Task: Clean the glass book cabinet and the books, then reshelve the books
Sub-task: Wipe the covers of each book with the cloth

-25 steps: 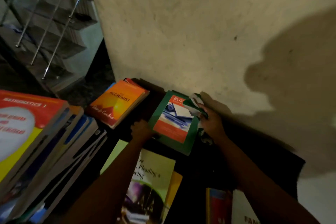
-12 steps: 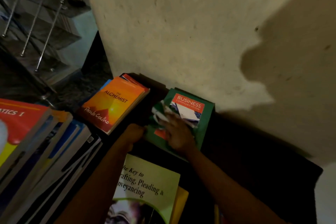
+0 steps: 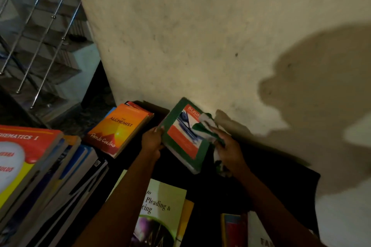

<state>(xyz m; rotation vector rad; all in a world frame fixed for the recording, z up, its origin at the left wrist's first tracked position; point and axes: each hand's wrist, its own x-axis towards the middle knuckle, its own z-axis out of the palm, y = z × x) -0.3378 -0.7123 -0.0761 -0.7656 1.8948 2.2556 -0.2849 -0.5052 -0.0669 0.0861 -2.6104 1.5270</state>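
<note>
Since half a second ago my right hand (image 3: 230,150) has swept the cloth (image 3: 204,124) across the green book (image 3: 180,140), from the left-middle of its cover to the right edge, and my left hand (image 3: 151,140) has come up from the near corner to the left edge. That left hand now grips the edge, thumb on the cover and fingers curled under. My right hand is closed round the green-and-white cloth, which is bunched against the far right part of the cover, with a tail hanging below my palm. The green book sits tilted between both hands, close to the wall (image 3: 200,36); in this dim light I cannot tell whether its near end touches the dark top (image 3: 281,176) or is lifted clear. Just left of it an orange book (image 3: 118,128) lies flat on another, apart from my left hand. Under my left forearm lies a pale-green book (image 3: 166,204). Further left is a leaning stack (image 3: 40,166) topped by a red and yellow cover. Beyond it, a railing (image 3: 40,26) runs up some stairs.
</note>
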